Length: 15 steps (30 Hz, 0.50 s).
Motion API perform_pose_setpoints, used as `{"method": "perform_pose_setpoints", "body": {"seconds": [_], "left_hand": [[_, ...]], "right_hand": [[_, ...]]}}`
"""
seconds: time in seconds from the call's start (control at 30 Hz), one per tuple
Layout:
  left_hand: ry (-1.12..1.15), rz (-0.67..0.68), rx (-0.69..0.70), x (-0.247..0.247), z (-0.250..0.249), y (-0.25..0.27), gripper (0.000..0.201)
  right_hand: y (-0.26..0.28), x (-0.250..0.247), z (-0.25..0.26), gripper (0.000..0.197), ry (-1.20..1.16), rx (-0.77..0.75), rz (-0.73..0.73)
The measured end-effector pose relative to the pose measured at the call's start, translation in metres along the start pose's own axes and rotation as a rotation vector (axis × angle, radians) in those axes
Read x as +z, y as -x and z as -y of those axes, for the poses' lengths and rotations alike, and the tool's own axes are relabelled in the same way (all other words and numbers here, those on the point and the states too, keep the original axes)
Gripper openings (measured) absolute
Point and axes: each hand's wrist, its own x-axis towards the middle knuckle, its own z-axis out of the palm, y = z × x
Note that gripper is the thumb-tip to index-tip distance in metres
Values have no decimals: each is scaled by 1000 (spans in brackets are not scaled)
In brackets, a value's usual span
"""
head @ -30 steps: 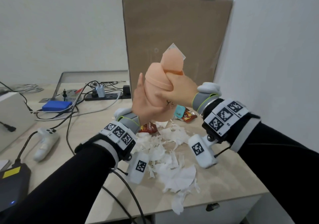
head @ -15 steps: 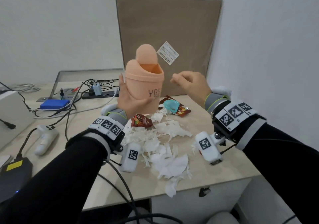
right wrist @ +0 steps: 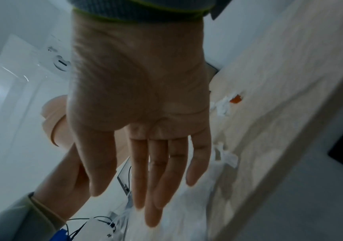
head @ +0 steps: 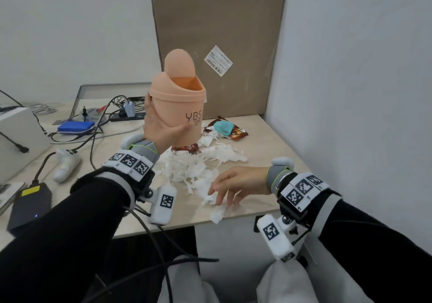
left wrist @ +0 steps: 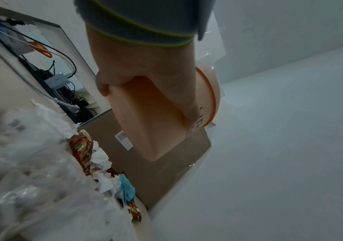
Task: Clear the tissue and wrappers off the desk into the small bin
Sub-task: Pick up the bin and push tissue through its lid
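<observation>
My left hand (head: 161, 130) grips a small peach bin (head: 180, 106) and holds it upright above the desk, its swing lid tipped up. In the left wrist view the bin (left wrist: 156, 117) fills the palm of my left hand (left wrist: 145, 68). A heap of torn white tissue (head: 196, 169) lies on the desk (head: 268, 139) below it. A red wrapper (head: 185, 148) sits under the bin; a teal wrapper (head: 224, 126) and a brown one (head: 236, 132) lie behind. My right hand (head: 228, 189) hovers with straight fingers (right wrist: 158, 179) over the near tissue pieces, holding nothing.
A tall cardboard box (head: 217, 45) stands against the wall behind the bin. To the left lie cables, a power strip (head: 126, 116), a blue box (head: 76, 126), a white controller (head: 66, 163) and a black power brick (head: 30, 203). The white wall bounds the desk's right side.
My right hand let go of the bin's lid and dropped to the tissue near the front edge. My left hand lowered the bin and now holds it alone, lid up.
</observation>
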Motion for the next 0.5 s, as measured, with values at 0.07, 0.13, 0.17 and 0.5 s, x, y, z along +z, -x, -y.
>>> {"method": "perform_pose_setpoints", "body": {"seconds": [0.07, 0.13, 0.17, 0.5], "left_hand": [[14, -10, -4, -4, 8, 5, 138], [28, -15, -13, -7, 13, 9, 138], [30, -18, -17, -7, 15, 10, 137], [22, -20, -6, -9, 17, 8, 137]], "right_hand": [[-2, 9, -2, 23, 0, 21, 62], [-8, 16, -1, 29, 24, 48, 67], [-13, 18, -1, 32, 40, 59, 40], [-51, -6, 6, 23, 22, -154, -537]]}}
